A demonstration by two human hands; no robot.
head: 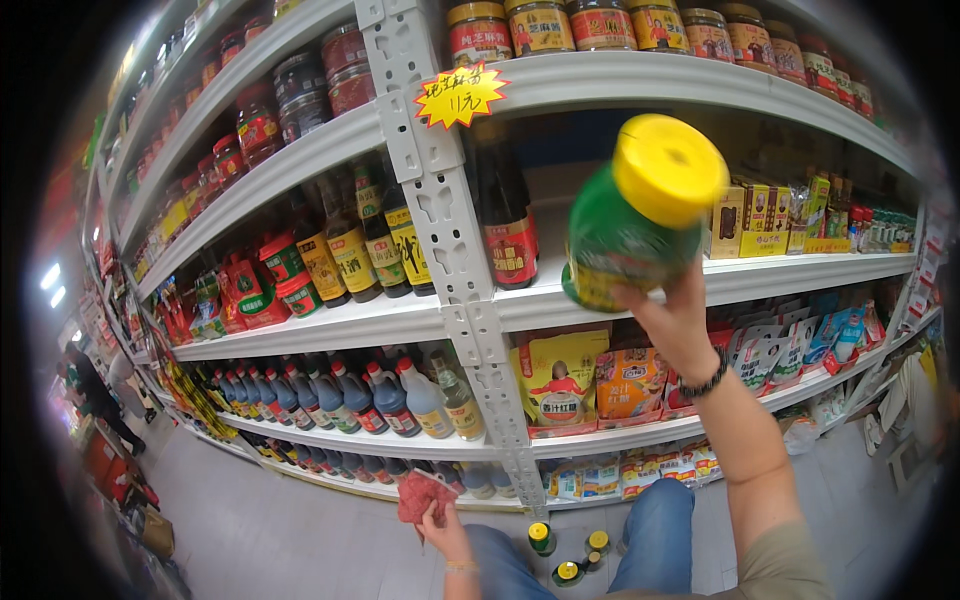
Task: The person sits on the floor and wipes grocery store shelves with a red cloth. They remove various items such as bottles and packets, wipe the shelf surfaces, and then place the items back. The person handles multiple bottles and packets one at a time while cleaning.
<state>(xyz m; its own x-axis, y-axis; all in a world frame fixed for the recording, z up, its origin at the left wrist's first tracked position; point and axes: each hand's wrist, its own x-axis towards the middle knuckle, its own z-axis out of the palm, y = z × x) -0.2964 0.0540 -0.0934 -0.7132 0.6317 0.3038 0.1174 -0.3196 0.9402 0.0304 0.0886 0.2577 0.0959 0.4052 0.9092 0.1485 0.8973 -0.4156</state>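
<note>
My right hand (671,322) grips a large green container with a yellow screw lid (630,225). It is tilted and slightly blurred, held up before the middle shelf (525,315). Left of it on that shelf stands a dark bottle with a red label (510,240). Low down, my left hand (446,531) pinches a crumpled red cloth (424,496) in front of the bottom shelf. On the floor between my knees stand several bottles, among them a green one with a yellow cap (540,538).
A white perforated upright (442,225) splits the shelving, with a yellow star-shaped price tag (459,94) on it. Sesame paste jars (540,30) line the shelf above. Boxes (757,217) stand at right; pouches (562,375) fill the shelf below. Another person (101,397) is far left.
</note>
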